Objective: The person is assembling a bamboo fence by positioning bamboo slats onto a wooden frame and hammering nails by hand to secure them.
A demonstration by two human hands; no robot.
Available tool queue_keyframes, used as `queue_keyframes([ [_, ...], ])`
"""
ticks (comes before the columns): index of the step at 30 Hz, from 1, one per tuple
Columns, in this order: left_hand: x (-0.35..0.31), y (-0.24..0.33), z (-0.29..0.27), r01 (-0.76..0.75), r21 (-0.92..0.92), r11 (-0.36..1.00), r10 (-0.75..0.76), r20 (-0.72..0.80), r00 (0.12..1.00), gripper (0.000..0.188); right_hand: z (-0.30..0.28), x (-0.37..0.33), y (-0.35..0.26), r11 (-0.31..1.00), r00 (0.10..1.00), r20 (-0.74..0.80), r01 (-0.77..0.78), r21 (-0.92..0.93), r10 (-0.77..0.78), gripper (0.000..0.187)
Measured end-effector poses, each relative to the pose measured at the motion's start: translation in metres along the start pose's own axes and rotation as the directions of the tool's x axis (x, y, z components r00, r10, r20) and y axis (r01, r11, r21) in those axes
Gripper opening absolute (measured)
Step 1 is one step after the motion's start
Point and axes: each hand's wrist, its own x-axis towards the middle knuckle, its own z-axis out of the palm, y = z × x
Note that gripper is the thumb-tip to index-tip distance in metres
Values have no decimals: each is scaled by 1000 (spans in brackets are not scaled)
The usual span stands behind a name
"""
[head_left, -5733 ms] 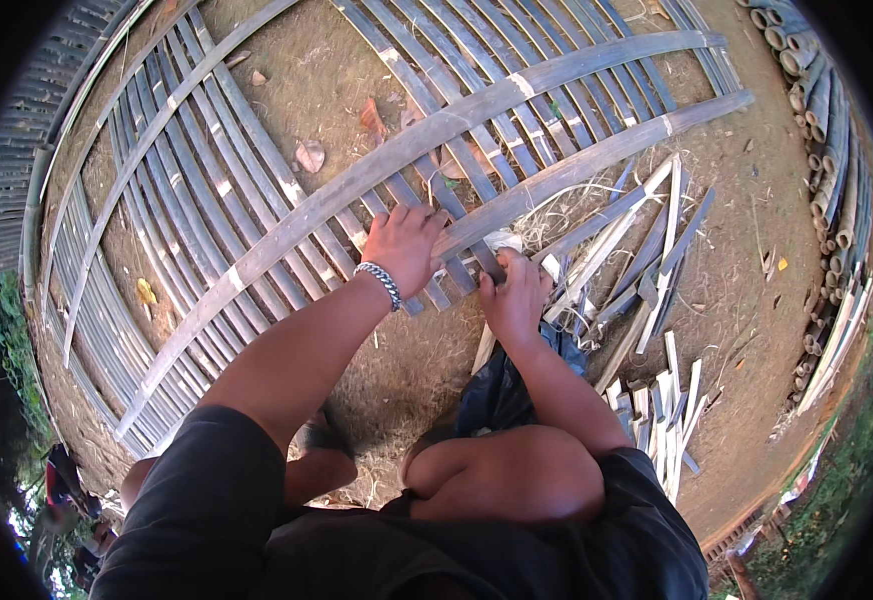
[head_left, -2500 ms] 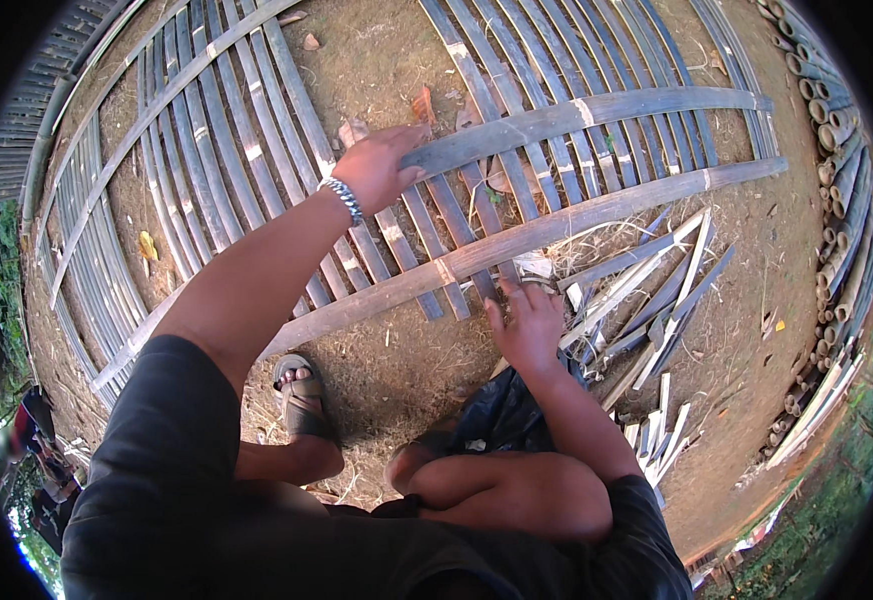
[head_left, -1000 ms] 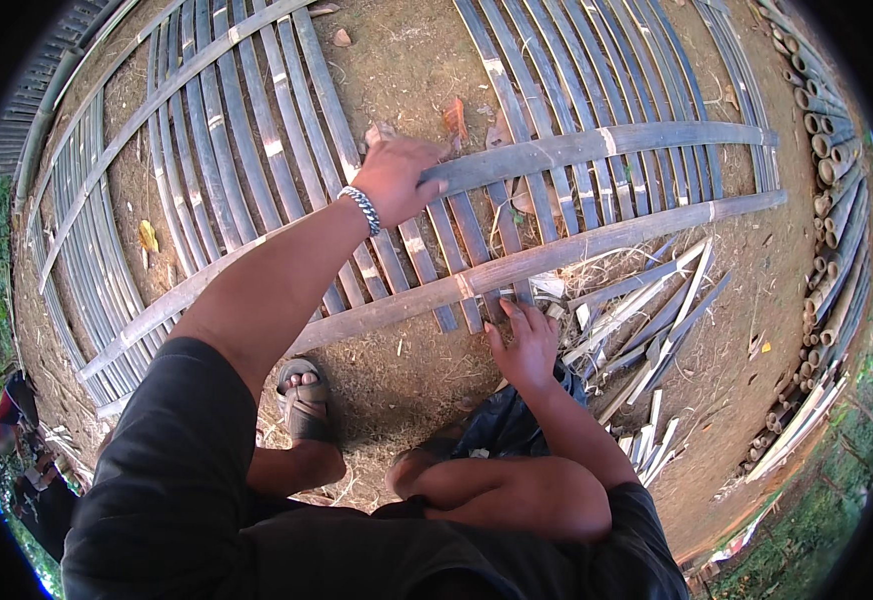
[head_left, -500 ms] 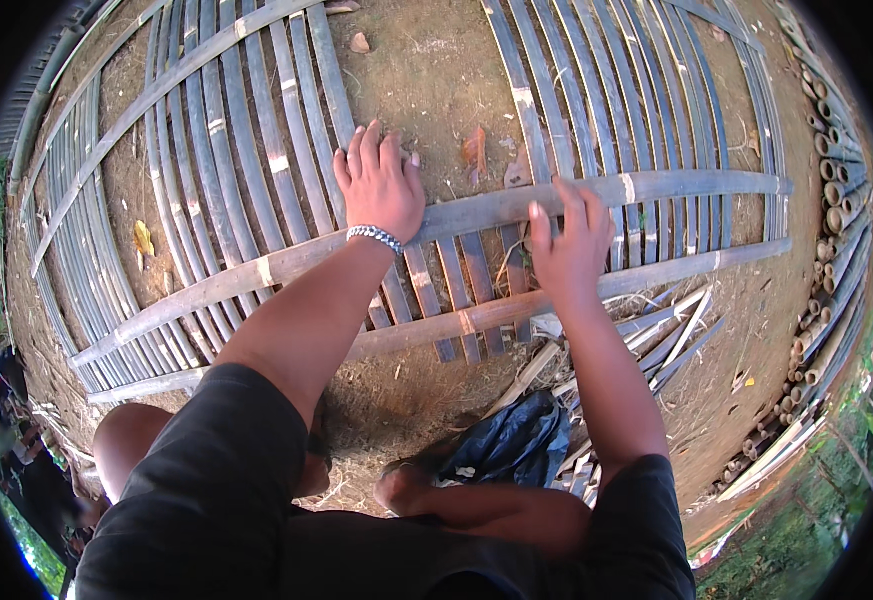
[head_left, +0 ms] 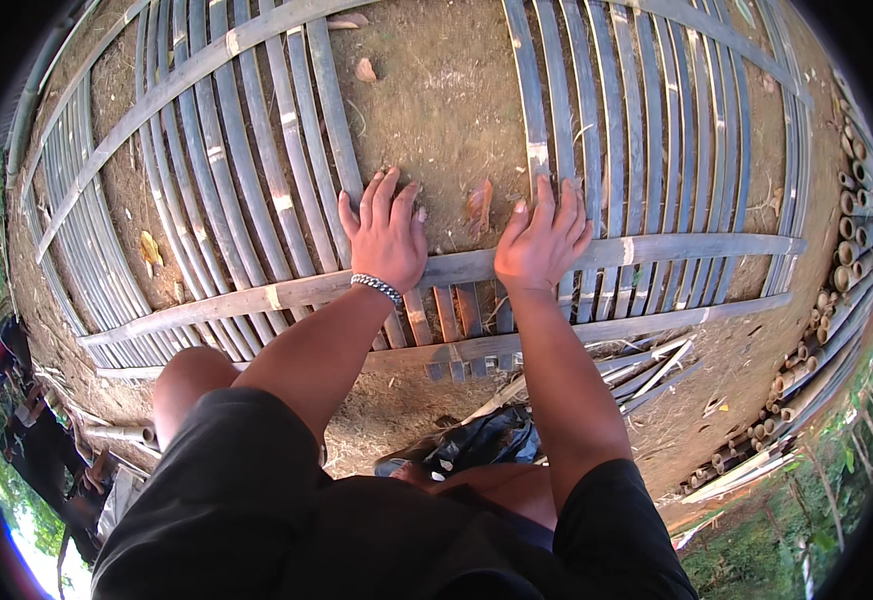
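Bamboo lattice of long, flat, grey-blue slats lies on brown soil, spreading from 9 o'clock through 12 to 3. A second ago the person's right hand was down by the slat ends below the lattice's lower grey-brown flat crosspiece; now both hands lie across the upper grey flat bamboo crosspiece. The left hand, toward 11 o'clock, is laid palm down, fingers slightly spread and pointing to 12. The right hand, toward 2, is likewise flat, thumb apart; whether either presses hard I cannot tell. Between them lies a dry reddish-brown leaf. Both forearms hide stretches of the lower crosspiece. Farther out are a crumpled black plastic bag near 6, pale split bamboo strips at 4, and stacked round bamboo poles at 3.
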Motion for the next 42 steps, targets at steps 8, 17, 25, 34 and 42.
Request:
queue_keyframes([
  [8,7,3,-3,41,51,998,-46,94,995,39,0,3,1,1000,999,33,23,-1,-23,49],
  [17,10,5,-2,24,78,997,-32,105,994,41,-1,2,0,999,1000,18,-20,46,19,50],
  [25,7,3,2,-44,65,997,42,31,999,41,-4,3,2,997,998,-60,-2,81,7,45],
  [34,3,2,8,-66,97,993,67,-10,998,38,-6,-1,6,953,986,-128,-62,297,104,44],
  [42,2,-4,7,-75,97,992,80,-54,995,39,-60,-109,27,794,718,-414,-323,515,560,46],
])
